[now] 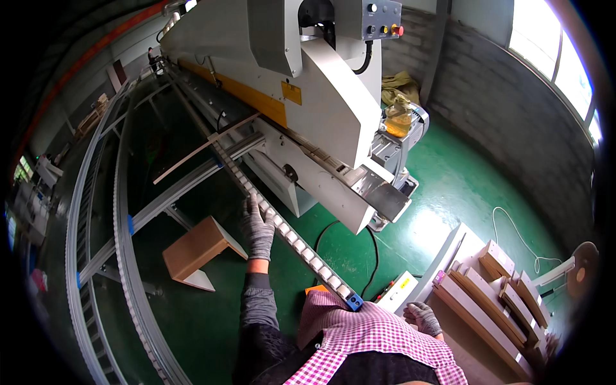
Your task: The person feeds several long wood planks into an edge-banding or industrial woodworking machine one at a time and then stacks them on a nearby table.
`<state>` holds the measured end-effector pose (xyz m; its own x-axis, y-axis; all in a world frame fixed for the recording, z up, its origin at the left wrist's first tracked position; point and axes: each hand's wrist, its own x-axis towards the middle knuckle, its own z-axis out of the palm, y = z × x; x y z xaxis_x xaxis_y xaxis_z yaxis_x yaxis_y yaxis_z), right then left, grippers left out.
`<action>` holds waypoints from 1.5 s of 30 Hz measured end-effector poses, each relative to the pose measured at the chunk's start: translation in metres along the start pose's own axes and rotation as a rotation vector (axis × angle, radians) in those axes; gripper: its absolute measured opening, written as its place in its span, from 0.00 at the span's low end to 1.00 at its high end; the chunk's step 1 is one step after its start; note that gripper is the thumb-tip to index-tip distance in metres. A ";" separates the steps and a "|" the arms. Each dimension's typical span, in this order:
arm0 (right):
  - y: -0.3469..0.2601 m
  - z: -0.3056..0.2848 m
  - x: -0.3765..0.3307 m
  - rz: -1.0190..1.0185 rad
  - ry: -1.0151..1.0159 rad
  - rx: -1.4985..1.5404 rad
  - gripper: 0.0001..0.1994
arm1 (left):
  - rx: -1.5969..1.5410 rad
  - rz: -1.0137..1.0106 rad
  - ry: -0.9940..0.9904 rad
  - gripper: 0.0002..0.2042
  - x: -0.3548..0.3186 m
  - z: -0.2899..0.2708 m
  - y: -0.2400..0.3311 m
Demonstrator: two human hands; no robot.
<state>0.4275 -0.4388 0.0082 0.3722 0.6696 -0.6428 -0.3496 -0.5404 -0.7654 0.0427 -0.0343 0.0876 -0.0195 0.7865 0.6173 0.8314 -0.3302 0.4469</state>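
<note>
My left hand (258, 226), in a grey work glove, lies against the side of a narrow rail of white rollers (298, 244). Its fingers are stretched forward along the rail and grip nothing that I can see. The rail's blue end cap (353, 301) is close to my pink checked apron (391, 333). At my right side my other gloved hand, the right hand (422, 317), hangs with its fingers curled in, and nothing shows in it. Farther along, a thin wooden strip (192, 154) lies across the rail, reaching toward the machine.
A long grey machine (333, 96) with a control box (378, 22) stands ahead. Curved roller tracks (122, 212) run along the left. A brown board piece (199, 250) sits low beside the rail. Stacked boards (487, 308) are at right, and a black cable (375, 256) crosses the green floor.
</note>
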 end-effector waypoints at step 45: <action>-0.028 0.057 0.009 -0.140 -0.232 -0.179 0.19 | 0.250 -0.203 -0.708 0.29 -0.076 -0.090 -0.016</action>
<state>0.3911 -0.3885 0.0258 0.1931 0.8311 -0.5215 -0.1441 -0.5017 -0.8529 -0.0196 -0.1362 0.0917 0.1048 0.9927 -0.0590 0.9516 -0.0828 0.2961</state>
